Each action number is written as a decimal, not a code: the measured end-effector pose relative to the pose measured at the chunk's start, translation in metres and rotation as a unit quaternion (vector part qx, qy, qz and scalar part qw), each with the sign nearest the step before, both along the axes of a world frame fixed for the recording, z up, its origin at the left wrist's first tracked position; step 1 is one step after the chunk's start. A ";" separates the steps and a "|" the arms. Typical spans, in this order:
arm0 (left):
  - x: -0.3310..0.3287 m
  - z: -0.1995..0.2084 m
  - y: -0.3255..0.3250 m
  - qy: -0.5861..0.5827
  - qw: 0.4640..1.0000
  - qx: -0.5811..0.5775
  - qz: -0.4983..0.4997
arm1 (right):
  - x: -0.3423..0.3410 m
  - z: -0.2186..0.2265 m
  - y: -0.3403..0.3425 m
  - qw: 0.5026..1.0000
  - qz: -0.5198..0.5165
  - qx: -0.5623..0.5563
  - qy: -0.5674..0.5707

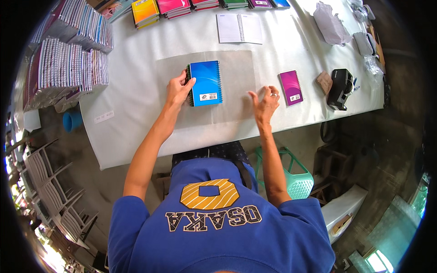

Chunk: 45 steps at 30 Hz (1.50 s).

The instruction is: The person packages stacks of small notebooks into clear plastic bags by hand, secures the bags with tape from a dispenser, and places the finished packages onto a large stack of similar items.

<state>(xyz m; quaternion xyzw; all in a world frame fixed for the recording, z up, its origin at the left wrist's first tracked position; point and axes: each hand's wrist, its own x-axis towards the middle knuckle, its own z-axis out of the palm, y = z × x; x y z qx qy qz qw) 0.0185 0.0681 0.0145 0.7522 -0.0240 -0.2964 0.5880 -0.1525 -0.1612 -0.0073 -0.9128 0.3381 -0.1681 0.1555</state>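
Observation:
A small stack of spiral notebooks, a blue notebook (pixel 205 84) on top, lies on a clear plastic sheet (pixel 182 116) spread over the table. My left hand (pixel 179 88) grips the stack's left edge, thumb on the blue cover and fingers at the side; the covers beneath are mostly hidden. To the right, my right hand (pixel 265 103) is open over the edge of the sheet, thumb held away from the loosely bent fingers, with nothing in it. A purple notebook (pixel 291 88) lies alone just beyond that hand.
An open notebook (pixel 239 28) lies farther back, before a row of coloured notebook stacks (pixel 173 6). Plastic-wrapped notebook piles (pixel 59 63) fill the left side. A black tape dispenser (pixel 339 89), a brown piece (pixel 324 82) and crumpled wrapping (pixel 331 23) lie at right.

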 end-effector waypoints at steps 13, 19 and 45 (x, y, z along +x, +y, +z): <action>0.001 0.010 -0.002 0.042 0.997 -0.057 0.026 | 0.014 0.047 0.011 0.925 -0.117 0.335 -0.134; 0.000 0.010 -0.002 0.040 0.995 -0.082 0.026 | 0.041 0.077 0.074 0.926 0.077 0.349 -0.118; -0.023 -0.014 0.000 0.020 0.990 -0.096 0.105 | 0.096 0.071 0.075 0.834 0.533 0.113 -0.090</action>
